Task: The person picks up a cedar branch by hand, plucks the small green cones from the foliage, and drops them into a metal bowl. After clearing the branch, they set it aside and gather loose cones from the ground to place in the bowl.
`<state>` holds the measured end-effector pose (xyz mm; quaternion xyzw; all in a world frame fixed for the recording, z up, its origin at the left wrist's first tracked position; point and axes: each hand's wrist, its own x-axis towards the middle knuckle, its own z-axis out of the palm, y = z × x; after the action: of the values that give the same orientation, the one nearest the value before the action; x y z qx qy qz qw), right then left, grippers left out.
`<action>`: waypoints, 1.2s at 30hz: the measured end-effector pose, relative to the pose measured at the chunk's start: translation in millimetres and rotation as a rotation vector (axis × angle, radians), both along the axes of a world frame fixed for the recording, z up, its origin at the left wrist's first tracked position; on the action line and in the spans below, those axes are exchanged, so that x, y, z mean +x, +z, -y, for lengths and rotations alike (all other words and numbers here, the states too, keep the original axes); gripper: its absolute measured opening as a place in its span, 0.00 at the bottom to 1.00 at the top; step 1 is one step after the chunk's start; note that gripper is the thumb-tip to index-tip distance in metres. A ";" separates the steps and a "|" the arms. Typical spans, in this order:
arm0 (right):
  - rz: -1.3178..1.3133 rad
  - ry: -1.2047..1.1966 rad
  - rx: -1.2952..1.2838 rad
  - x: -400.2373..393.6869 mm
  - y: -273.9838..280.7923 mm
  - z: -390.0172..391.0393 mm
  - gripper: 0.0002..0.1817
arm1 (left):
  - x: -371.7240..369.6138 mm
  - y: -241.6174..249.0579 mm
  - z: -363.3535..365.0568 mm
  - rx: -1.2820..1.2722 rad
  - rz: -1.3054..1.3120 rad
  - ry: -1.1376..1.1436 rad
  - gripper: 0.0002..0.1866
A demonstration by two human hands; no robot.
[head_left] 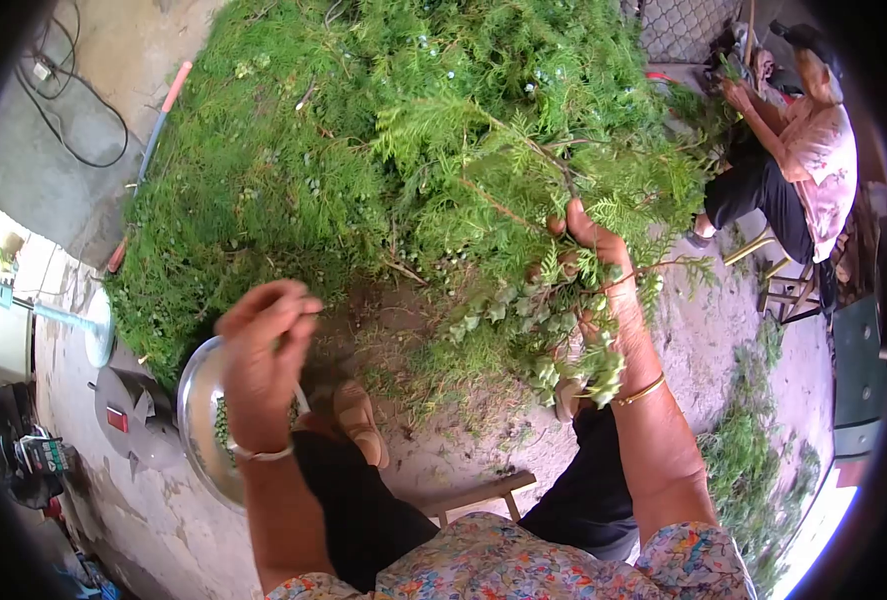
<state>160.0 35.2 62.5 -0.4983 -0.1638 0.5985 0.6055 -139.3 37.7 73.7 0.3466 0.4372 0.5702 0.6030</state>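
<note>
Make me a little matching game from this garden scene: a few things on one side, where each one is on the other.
1. metal bowl
2. leafy sprig
3. big green heap
4. other person

a. seated at top right
b. held in the right hand
c. under the left hand, by the knee
d. piled on the ground ahead

Pairs: 1-c, 2-b, 3-d, 4-a

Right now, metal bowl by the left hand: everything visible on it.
The metal bowl is round, shiny and silver-grey with a thin rolled rim. It sits low beside the person's left knee, tilted toward the camera. The left hand, fingers pinched, hangs over it and hides much of the inside; small green bits show within. Whether the hand touches the bowl cannot be told.
</note>
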 end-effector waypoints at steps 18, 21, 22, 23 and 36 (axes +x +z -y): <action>0.096 0.109 0.199 -9.4 -18.8 -14.5 0.14 | -45.5 -6.1 43.0 0.180 -0.865 0.165 0.13; 0.063 0.144 0.157 -12.5 -19.6 -16.3 0.14 | 36.1 14.3 24.7 0.586 -0.787 -0.139 0.16; 0.095 0.167 0.166 -11.7 -20.9 -16.7 0.14 | 57.0 14.9 16.6 0.698 -0.787 -0.208 0.18; 0.014 0.156 0.073 -19.7 -3.4 -11.3 0.17 | 76.3 20.4 13.5 0.670 -0.814 -0.265 0.19; -0.016 0.367 0.111 -13.0 -10.8 -0.8 0.25 | 96.8 -15.6 -0.2 0.177 -0.394 -0.717 0.14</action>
<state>147.0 36.0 51.7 -0.4210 -0.2798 0.6928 0.5143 -42.5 37.9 58.1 0.6298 0.3452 0.2822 0.6360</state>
